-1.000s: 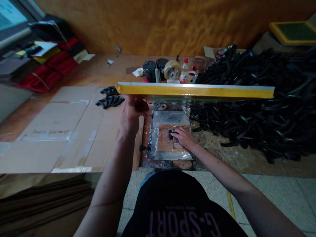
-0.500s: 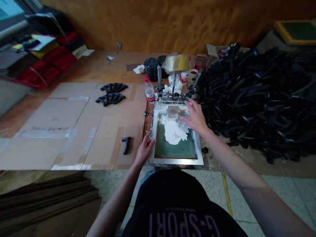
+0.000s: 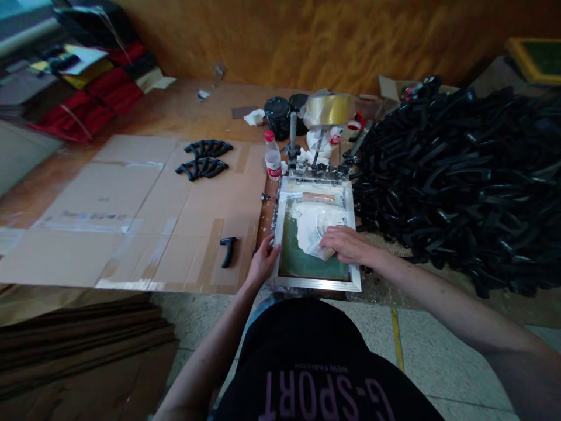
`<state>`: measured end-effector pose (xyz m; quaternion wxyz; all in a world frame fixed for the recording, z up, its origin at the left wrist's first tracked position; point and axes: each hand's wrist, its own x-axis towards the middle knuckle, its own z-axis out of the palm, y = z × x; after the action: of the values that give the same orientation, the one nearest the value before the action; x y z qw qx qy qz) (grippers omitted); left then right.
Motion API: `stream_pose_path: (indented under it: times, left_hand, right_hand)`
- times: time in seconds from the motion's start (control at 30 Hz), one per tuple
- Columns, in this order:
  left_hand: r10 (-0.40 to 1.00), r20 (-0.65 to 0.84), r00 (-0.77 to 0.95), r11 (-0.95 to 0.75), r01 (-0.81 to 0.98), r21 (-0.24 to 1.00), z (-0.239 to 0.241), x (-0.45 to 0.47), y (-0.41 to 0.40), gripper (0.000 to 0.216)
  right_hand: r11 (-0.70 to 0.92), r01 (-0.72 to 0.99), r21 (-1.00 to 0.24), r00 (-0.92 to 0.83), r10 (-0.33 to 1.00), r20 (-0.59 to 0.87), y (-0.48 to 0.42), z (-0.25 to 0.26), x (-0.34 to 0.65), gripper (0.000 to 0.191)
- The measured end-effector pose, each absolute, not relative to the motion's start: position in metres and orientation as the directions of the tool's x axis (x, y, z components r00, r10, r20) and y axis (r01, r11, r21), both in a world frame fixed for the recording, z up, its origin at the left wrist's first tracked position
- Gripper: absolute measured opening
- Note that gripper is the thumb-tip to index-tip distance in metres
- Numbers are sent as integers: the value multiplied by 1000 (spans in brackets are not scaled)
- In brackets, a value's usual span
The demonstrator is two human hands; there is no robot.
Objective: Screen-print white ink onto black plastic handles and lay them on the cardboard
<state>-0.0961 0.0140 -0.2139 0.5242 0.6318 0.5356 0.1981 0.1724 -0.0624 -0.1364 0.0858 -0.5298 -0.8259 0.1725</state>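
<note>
At the front edge of the desk [image 3: 184, 104] lies a framed screen [image 3: 316, 286]. The right grip [image 3: 344, 243] clasps a pale scraper [image 3: 323, 252] against its white paste [image 3: 308, 227]; the left grip [image 3: 263, 261] touches its left side, whether clenched I cannot tell.

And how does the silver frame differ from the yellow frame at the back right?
The silver frame has white paste over part of its panel; the yellow frame shows only dark green. The silver frame is in full view before the person, whose right hand holds a scraper over it; the yellow frame is cut off by the picture's edge, with no hand near. Both surround a green panel.
</note>
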Motion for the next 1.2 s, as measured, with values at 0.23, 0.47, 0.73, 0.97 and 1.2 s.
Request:
stream_pose_path:
  times: [0.23, 0.47, 0.73, 0.97, 1.2]
  left_hand:
    - [879, -344, 332, 184, 429, 884, -200, -95, 13, 52]
    - [860, -362, 359, 205, 406, 890, -186, -96, 14, 57]
    - [898, -189, 397, 127, 176, 976, -102, -89, 31, 53]
    - [914, 104, 392, -16, -222, 975, -53, -41, 76, 43]
    - [937, -55, 346, 148, -248, 957, -83, -26, 47, 51]
  right_hand:
    - [251, 926, -283, -241, 968, 71, -58, -142, 157, 31]
    - [201, 920, -336, -199, 979, 41, -39, -131, 167, 20]
    - [-143, 893, -428, 319, 871, 374, 13, -85, 245, 47]
    - [-346, 749, -566, 521, 834, 180, -52, -151, 262, 34]
    - [-246, 928, -281, 233, 969, -80, -68, -193, 168, 18]
